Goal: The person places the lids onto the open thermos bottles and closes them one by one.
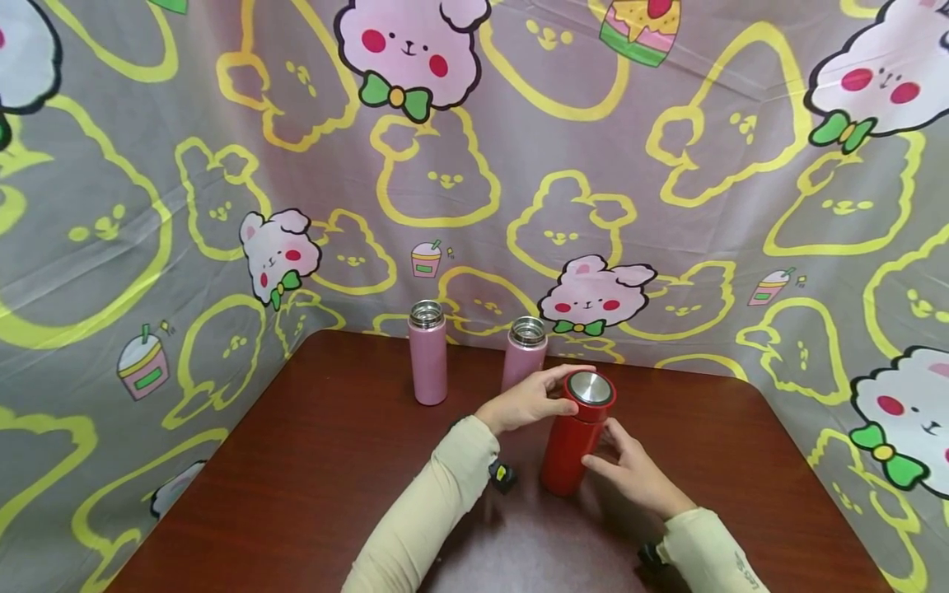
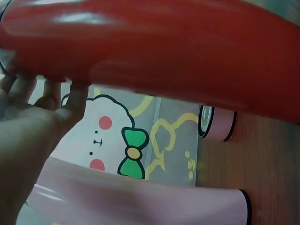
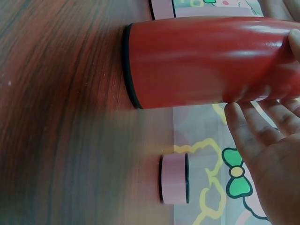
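A red thermos bottle (image 1: 565, 455) stands on the table, its red lid (image 1: 591, 389) with a silver disc seated on top. My left hand (image 1: 523, 403) holds the lid, thumb in front and fingers behind. Lower down, my right hand (image 1: 636, 471) grips the body between thumb and fingers. The right wrist view shows the black base of the red bottle (image 3: 197, 61) on the wood. Just behind the left hand is a lidless pink bottle (image 1: 525, 354), partly hidden by that hand. Another lidless pink bottle (image 1: 428, 362) stands further left.
A short pink lid (image 3: 174, 179) sits on the table behind the red bottle, hidden from the head view. The brown table (image 1: 296, 461) meets a cartoon-print cloth (image 1: 460, 239) at its back and sides. Black wrist cameras (image 1: 502, 476) hang below both sleeves.
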The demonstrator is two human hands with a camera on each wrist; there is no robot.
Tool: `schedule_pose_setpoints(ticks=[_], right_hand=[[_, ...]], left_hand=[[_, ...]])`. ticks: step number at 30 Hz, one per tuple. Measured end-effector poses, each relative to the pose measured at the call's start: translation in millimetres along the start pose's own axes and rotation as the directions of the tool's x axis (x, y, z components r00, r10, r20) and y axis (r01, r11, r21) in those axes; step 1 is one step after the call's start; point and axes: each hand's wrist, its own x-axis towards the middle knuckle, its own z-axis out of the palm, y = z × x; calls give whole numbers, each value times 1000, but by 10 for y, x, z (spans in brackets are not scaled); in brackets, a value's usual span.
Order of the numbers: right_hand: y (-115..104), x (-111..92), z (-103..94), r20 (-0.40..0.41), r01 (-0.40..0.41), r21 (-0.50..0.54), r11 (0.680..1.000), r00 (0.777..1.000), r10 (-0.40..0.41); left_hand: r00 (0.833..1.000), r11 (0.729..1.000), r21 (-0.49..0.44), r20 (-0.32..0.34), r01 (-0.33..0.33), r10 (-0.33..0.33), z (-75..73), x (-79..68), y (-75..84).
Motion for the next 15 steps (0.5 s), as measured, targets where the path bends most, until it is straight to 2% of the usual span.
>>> schedule_pose_setpoints(ticks=[4,8,11,15], right_hand=[[-167,8,4,11,0,5,1000,1000,0],[-254,9,6,8,-8,-5,1000,1000,8],[-269,4,7,1,-17,-24,1000,1000,17],[-272,-3,2,-4,-25,-42,999,1000,25]], left_hand=[[999,1000,2,36,24,-24,-19,7,-7],[999,1000,4,32,18,-18,-2,-14,9],[1000,1000,-24,4,3,-3,25,-44,19],[998,999,-53,-65,-9,6,69,-91,42]])
